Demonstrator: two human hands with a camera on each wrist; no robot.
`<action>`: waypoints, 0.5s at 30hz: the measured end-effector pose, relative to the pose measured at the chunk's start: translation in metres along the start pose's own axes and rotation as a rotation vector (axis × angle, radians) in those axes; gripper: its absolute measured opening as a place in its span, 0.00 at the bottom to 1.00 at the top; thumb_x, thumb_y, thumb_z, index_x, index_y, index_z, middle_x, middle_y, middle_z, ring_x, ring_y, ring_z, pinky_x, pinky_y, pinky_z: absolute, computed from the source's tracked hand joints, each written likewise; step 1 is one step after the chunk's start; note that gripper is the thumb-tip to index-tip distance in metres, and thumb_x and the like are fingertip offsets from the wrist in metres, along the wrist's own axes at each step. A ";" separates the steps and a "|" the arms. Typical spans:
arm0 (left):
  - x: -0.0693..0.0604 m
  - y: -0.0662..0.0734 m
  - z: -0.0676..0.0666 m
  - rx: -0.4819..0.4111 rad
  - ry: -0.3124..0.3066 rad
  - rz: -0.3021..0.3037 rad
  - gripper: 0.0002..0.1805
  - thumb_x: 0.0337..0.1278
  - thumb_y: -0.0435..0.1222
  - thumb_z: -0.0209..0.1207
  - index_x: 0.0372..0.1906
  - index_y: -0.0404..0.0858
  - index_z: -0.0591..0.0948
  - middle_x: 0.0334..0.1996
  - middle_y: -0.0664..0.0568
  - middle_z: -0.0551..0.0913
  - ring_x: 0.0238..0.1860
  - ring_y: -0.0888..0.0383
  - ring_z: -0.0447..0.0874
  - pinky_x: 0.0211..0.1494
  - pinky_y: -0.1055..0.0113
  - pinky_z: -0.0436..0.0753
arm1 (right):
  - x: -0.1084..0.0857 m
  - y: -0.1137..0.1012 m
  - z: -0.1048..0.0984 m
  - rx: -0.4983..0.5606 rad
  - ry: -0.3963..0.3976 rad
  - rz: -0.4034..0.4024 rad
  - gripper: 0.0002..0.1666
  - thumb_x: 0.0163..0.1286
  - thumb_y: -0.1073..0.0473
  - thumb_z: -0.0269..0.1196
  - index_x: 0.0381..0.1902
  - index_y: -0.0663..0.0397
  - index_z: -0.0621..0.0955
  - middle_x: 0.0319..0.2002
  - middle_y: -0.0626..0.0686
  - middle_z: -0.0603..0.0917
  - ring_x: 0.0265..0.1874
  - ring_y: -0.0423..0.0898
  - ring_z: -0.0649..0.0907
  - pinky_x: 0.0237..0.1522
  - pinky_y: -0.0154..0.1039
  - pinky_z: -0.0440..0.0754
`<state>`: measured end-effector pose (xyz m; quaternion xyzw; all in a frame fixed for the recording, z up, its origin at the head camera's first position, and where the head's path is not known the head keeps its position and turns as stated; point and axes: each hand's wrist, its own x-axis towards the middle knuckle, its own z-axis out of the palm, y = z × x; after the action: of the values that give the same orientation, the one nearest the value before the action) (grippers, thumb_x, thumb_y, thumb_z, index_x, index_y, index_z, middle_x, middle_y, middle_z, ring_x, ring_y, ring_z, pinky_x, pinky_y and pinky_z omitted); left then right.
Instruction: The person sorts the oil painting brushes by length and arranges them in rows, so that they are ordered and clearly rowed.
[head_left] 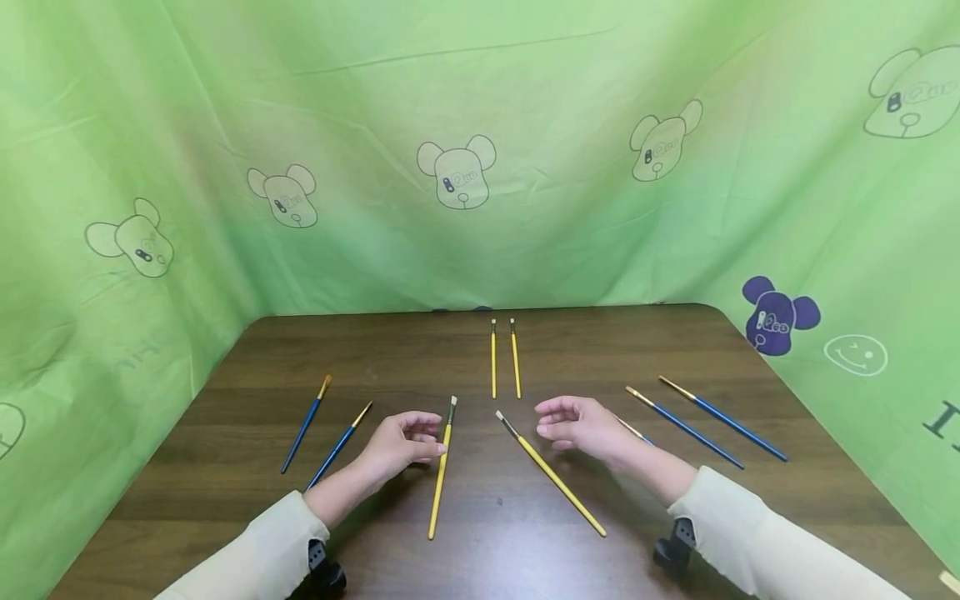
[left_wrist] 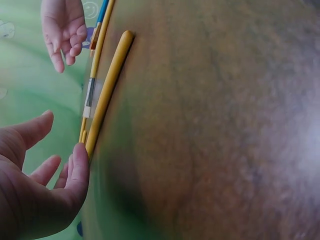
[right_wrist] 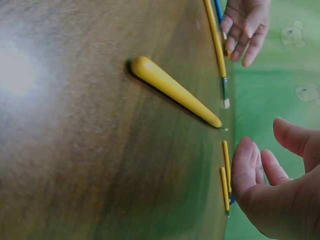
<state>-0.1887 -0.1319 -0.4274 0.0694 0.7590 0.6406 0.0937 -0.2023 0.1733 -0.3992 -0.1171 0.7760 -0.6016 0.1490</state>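
In the head view my left hand (head_left: 401, 446) hovers just left of a yellow-handled paintbrush (head_left: 441, 483), its thumb overlapping the handle in that view. The left wrist view shows the fingers of this hand (left_wrist: 50, 192) loosely bent, thumb apart, with nothing held. My right hand (head_left: 583, 427) is above the table, up and to the right of a second yellow paintbrush (head_left: 558, 479) that lies slanted. The right wrist view has this hand's thumb and fingers (right_wrist: 245, 165) spread apart, holding nothing. Whether the left thumb touches its brush I cannot tell.
Farther back lie two yellow paintbrushes (head_left: 493, 358). Two blue paintbrushes (head_left: 303, 433) are on the left. On the right are blue ones (head_left: 697, 435), one partly hidden behind my right wrist. A green printed cloth (head_left: 465, 250) hangs behind the brown wooden table (head_left: 247, 367).
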 end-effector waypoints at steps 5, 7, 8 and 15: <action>0.000 -0.002 0.005 -0.006 0.010 -0.008 0.31 0.45 0.23 0.69 0.58 0.22 0.73 0.49 0.35 0.79 0.42 0.53 0.80 0.41 0.58 0.87 | 0.000 0.005 0.004 -0.004 -0.015 -0.007 0.26 0.63 0.68 0.65 0.56 0.79 0.72 0.44 0.64 0.79 0.39 0.48 0.82 0.45 0.45 0.85; 0.001 -0.003 0.006 -0.001 0.009 -0.011 0.32 0.45 0.23 0.69 0.59 0.22 0.72 0.49 0.36 0.78 0.42 0.52 0.79 0.41 0.58 0.87 | 0.000 0.006 0.005 0.002 -0.025 -0.007 0.26 0.63 0.69 0.65 0.55 0.79 0.71 0.44 0.64 0.79 0.39 0.49 0.82 0.45 0.45 0.85; 0.001 -0.004 0.007 0.004 0.009 -0.009 0.33 0.44 0.23 0.69 0.59 0.22 0.72 0.49 0.35 0.77 0.42 0.52 0.79 0.40 0.59 0.87 | 0.000 0.007 0.006 0.004 -0.029 -0.006 0.26 0.63 0.69 0.65 0.55 0.80 0.71 0.44 0.64 0.79 0.39 0.49 0.83 0.45 0.45 0.85; 0.005 -0.008 0.010 0.068 0.010 0.009 0.33 0.40 0.23 0.71 0.57 0.23 0.74 0.44 0.40 0.79 0.40 0.53 0.78 0.36 0.62 0.86 | -0.001 0.013 0.008 -0.023 -0.027 0.001 0.26 0.61 0.70 0.65 0.55 0.79 0.72 0.42 0.62 0.79 0.38 0.48 0.83 0.43 0.42 0.85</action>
<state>-0.1914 -0.1228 -0.4372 0.0726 0.7804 0.6152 0.0847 -0.1989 0.1697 -0.4139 -0.1263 0.7807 -0.5912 0.1583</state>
